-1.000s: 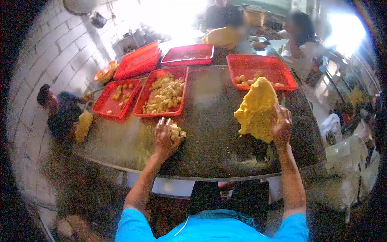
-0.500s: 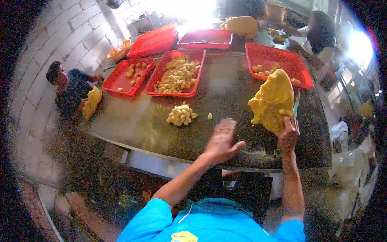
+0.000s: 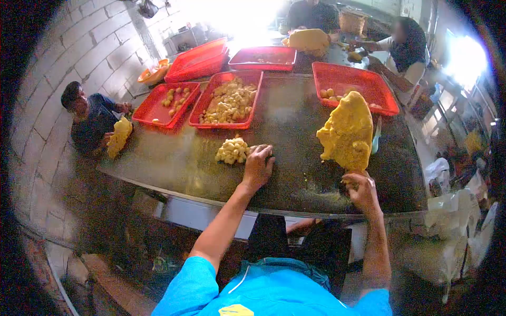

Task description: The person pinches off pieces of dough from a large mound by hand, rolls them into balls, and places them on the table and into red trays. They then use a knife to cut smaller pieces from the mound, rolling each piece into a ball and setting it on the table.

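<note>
My left hand (image 3: 258, 166) is at the right side of a small pile of pale dough pieces (image 3: 232, 151), its fingers curled down; what they hold is hidden. A large yellow dough slab (image 3: 348, 131) lies on the dark table (image 3: 290, 126). Just below the slab's lower end is my right hand (image 3: 363, 192), with fingers bent together around something too small to make out. Beside the slab's right edge lies a pale green tool (image 3: 376, 138), partly covered.
Red trays of dough pieces stand behind the pile (image 3: 247, 125) and at left (image 3: 138, 117); another (image 3: 390, 109) is behind the slab. A person (image 3: 95, 118) at left holds yellow dough (image 3: 120, 138). Two more people work at the back. The table's front edge (image 3: 316, 214) is near me.
My left hand has moved left to the pile, and its fingers have curled. The lone piece beside the pile no longer shows. My right hand has slid down toward the slab's lower end.
</note>
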`<control>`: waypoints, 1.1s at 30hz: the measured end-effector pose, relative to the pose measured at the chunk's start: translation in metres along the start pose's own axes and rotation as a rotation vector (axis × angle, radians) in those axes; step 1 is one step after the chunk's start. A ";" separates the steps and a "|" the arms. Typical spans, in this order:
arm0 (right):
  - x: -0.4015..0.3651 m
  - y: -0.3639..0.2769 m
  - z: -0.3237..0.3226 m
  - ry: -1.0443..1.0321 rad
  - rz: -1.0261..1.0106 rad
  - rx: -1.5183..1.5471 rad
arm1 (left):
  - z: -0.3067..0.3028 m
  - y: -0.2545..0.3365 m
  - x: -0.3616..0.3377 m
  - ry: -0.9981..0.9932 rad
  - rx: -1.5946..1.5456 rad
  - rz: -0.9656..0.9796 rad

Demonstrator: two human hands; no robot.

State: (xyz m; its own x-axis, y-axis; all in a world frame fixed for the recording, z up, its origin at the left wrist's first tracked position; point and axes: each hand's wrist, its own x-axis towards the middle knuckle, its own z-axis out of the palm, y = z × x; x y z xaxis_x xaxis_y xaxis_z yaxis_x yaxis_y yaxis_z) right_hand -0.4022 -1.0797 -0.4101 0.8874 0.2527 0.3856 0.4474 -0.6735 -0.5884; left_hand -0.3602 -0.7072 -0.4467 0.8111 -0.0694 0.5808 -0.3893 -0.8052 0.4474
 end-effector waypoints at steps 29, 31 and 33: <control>-0.001 -0.016 0.002 0.057 0.116 -0.058 | -0.066 0.086 -0.078 -0.181 -0.297 -0.229; -0.012 -0.023 0.021 0.125 -0.077 -0.019 | -0.064 0.081 -0.078 -0.171 -0.241 -0.180; -0.009 -0.021 0.020 0.135 -0.058 -0.052 | -0.056 0.081 -0.080 -0.083 -0.232 -0.059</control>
State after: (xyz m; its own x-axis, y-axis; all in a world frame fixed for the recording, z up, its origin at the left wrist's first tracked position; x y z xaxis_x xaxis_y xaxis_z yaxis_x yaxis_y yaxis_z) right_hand -0.4174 -1.0536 -0.4152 0.8355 0.1991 0.5122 0.4884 -0.6961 -0.5262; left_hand -0.4810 -0.7342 -0.4188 0.8646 -0.0820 0.4957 -0.4224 -0.6530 0.6286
